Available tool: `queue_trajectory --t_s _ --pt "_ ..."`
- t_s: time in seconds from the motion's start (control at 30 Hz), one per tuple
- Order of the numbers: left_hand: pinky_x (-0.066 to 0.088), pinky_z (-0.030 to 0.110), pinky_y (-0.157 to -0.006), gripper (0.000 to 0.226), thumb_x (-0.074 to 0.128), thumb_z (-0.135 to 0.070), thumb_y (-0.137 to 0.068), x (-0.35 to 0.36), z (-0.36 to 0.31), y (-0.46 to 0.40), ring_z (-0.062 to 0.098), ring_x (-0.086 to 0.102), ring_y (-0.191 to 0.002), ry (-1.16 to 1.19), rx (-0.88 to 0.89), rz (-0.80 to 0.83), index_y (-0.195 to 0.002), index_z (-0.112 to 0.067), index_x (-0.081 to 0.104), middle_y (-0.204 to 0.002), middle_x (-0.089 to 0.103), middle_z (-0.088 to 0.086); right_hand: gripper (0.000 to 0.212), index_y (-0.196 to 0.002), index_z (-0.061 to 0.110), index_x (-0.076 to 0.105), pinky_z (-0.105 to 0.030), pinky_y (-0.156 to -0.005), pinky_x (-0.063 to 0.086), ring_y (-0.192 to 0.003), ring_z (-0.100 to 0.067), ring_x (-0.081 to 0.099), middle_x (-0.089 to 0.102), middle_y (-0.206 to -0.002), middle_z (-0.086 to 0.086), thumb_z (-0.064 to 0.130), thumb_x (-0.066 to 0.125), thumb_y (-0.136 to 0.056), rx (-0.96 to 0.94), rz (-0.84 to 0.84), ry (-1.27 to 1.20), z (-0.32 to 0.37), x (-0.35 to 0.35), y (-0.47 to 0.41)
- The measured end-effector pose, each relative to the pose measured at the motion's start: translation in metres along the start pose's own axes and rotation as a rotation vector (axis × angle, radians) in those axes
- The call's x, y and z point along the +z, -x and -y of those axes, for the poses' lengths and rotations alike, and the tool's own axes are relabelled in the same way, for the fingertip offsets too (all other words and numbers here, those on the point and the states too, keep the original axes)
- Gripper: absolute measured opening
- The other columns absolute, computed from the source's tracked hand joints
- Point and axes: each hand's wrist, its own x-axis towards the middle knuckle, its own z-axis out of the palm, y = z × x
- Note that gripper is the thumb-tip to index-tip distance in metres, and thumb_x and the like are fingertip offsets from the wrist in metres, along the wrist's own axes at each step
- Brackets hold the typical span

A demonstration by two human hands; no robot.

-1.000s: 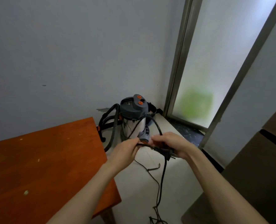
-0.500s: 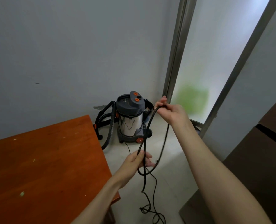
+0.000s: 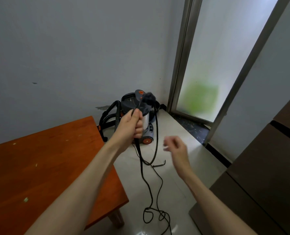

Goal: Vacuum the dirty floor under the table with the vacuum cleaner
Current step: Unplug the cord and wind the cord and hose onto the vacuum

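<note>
A grey canister vacuum cleaner point(image 3: 132, 102) with orange buttons and a steel drum stands in the corner by the wall. Its ribbed black hose point(image 3: 107, 116) loops on its left. My left hand point(image 3: 132, 126) is raised in front of the canister and grips the black power cord point(image 3: 146, 182). The blurred plug end sticks up above my fist. From my fist the cord hangs in a loop and trails to a tangle on the floor. My right hand point(image 3: 176, 148), blurred, hovers to the right of the cord with loosely curled fingers and holds nothing.
An orange-brown wooden table point(image 3: 39, 167) with small crumbs on top fills the lower left. A frosted glass door point(image 3: 213, 65) in a metal frame stands at the back right. A brown cabinet point(image 3: 268, 175) lines the right side. Pale floor tiles point(image 3: 174, 192) lie between them.
My right hand let go of the cord and dropped down to the right. My left hand rose with the cord and plug end to in front of the canister.
</note>
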Motion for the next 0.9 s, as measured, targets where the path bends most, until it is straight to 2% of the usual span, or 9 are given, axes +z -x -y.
queue_trajectory --t_s 0.07,0.13,0.23,0.37,0.43,0.5,0.63,0.73,0.9 --pt "0.020 0.015 -0.036 0.030 0.026 -0.029 -0.103 0.000 -0.014 -0.003 0.004 0.022 -0.038 0.048 0.024 0.000 -0.082 -0.014 0.041 -0.047 0.029 -0.011 0.023 -0.104 0.024 0.058 -0.023 -0.089 0.043 -0.097 -0.006 0.056 0.061 -0.103 0.010 0.039 0.064 -0.087 0.059 0.417 0.368 -0.019 0.013 0.010" --pt "0.019 0.016 -0.036 0.029 0.026 -0.028 -0.103 0.004 -0.026 -0.005 0.004 0.022 -0.037 0.058 0.040 0.008 -0.085 -0.013 0.043 -0.048 0.029 -0.010 0.044 -0.120 0.029 0.054 -0.026 -0.101 0.038 -0.117 -0.004 0.049 0.054 -0.124 0.012 0.050 0.064 -0.083 0.117 0.601 0.452 -0.033 0.032 0.014" --pt "0.019 0.013 -0.034 0.028 0.025 -0.026 -0.104 0.003 -0.042 -0.007 0.003 0.022 -0.034 0.208 0.030 -0.001 -0.086 -0.013 0.043 -0.047 0.029 -0.008 0.026 -0.108 0.036 0.051 -0.029 -0.107 0.038 -0.125 -0.007 0.043 0.044 -0.134 0.011 0.021 0.063 -0.090 0.021 0.349 0.281 -0.043 0.062 0.017" --pt "0.014 0.014 -0.032 0.029 0.023 -0.024 -0.104 -0.017 -0.060 -0.003 0.002 0.020 -0.032 0.420 0.035 -0.010 -0.085 -0.013 0.043 -0.045 0.027 -0.008 0.044 -0.125 0.020 0.045 -0.015 -0.096 0.041 -0.113 -0.002 0.043 0.034 -0.127 0.014 -0.007 0.051 -0.091 0.107 -0.067 0.126 -0.061 0.064 0.020" --pt "0.015 0.014 -0.031 0.030 0.024 -0.025 -0.103 -0.031 -0.065 0.002 0.002 0.021 -0.032 0.493 0.027 -0.001 -0.084 -0.014 0.044 -0.045 0.027 -0.009 0.029 -0.122 0.014 0.050 -0.022 -0.090 0.044 -0.108 -0.008 0.047 0.047 -0.119 0.005 0.004 0.052 -0.095 0.216 -0.064 0.258 -0.078 0.050 0.015" --pt "0.016 0.013 -0.028 0.033 0.024 -0.025 -0.103 -0.045 -0.070 0.008 0.001 0.022 -0.031 0.571 0.020 0.013 -0.081 -0.014 0.045 -0.044 0.027 -0.009 0.009 -0.094 0.013 0.061 -0.022 -0.073 0.041 -0.091 -0.014 0.056 0.062 -0.094 -0.001 0.021 0.056 -0.095 0.334 0.098 0.503 -0.090 0.032 0.011" --pt "0.018 0.012 -0.027 0.034 0.025 -0.027 -0.102 -0.071 -0.080 0.013 0.002 0.023 -0.030 0.624 0.039 0.018 -0.078 -0.015 0.046 -0.044 0.027 -0.009 0.034 -0.063 0.010 0.058 -0.026 -0.063 0.042 -0.057 -0.014 0.050 0.055 -0.058 -0.003 0.028 0.063 -0.091 0.570 0.089 0.342 -0.104 0.008 0.013" --pt "0.019 0.014 -0.029 0.031 0.025 -0.027 -0.103 -0.083 -0.076 0.013 0.001 0.023 -0.031 0.440 0.014 -0.026 -0.082 -0.015 0.044 -0.044 0.028 -0.009 0.032 -0.066 0.006 0.053 -0.025 -0.045 0.028 -0.044 -0.014 0.031 0.035 -0.051 -0.002 0.023 0.067 -0.089 0.759 -0.068 0.265 -0.096 0.008 0.006" --pt "0.025 0.017 -0.036 0.028 0.024 -0.030 -0.103 -0.099 -0.031 0.013 0.006 0.030 -0.037 -0.226 -0.042 -0.129 -0.089 -0.016 0.044 -0.052 0.039 -0.005 0.028 -0.069 0.013 0.042 -0.019 -0.037 0.021 -0.031 -0.008 0.022 0.026 -0.040 0.004 0.013 0.047 -0.097 0.962 0.082 -0.300 -0.030 0.010 -0.031"
